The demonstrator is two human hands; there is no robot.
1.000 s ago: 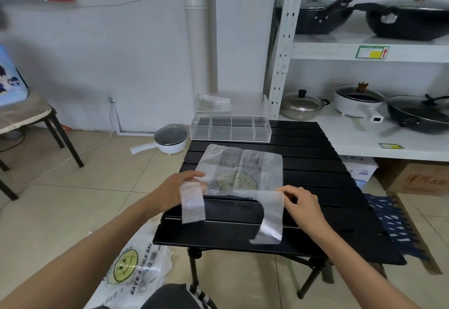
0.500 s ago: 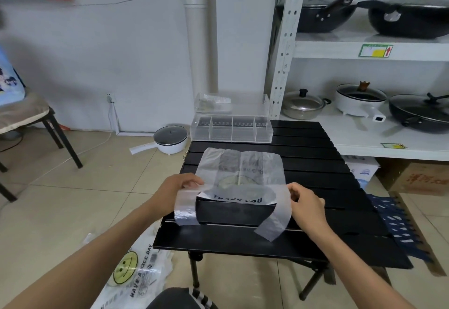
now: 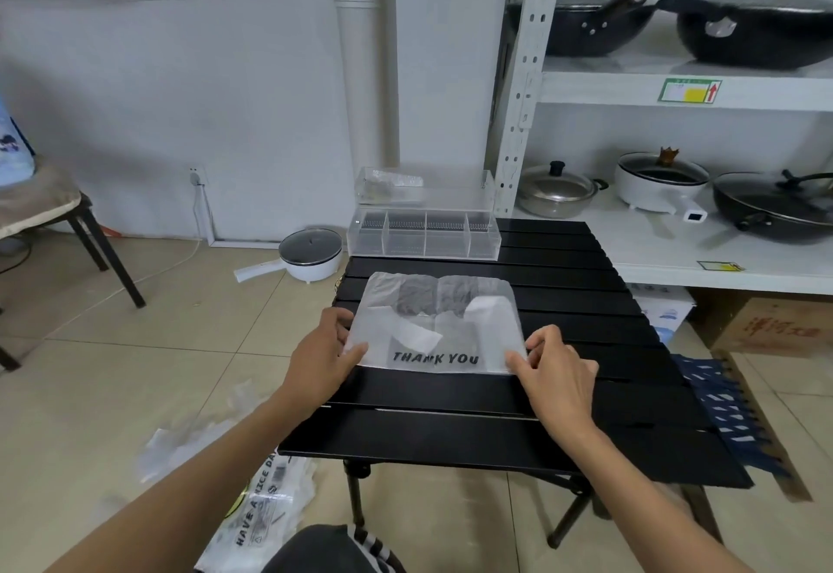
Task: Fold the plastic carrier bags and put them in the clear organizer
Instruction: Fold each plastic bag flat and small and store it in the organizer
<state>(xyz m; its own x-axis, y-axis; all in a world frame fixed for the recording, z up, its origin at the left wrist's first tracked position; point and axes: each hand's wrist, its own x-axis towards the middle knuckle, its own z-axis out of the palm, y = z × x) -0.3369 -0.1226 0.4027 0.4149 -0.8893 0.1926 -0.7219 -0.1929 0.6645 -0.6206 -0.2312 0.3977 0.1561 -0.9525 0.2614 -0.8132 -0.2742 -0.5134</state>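
A translucent white carrier bag (image 3: 435, 324) printed "THANK YOU" lies on the black slatted table (image 3: 586, 347), folded in half with its two handles turned up over the body. My left hand (image 3: 327, 358) pinches its near left corner. My right hand (image 3: 556, 372) pinches its near right corner. The clear organizer (image 3: 423, 238) with several compartments stands at the table's far edge, its lid raised behind it; something folded and clear shows near the lid's left end. More bags (image 3: 261, 505) with "HAVE A NICE DAY" print lie on the floor at my left.
White shelving (image 3: 676, 252) with pots and woks lines the right. A small white lidded pot (image 3: 311, 254) sits on the floor left of the table. A chair (image 3: 67, 216) stands at far left. A cardboard box (image 3: 775, 324) and dark blue cloth (image 3: 716, 401) lie on the right.
Both hands carried the bag's handle end up and away over its body, folding it in half. The fold now lies flat with "THANK YOU" showing.
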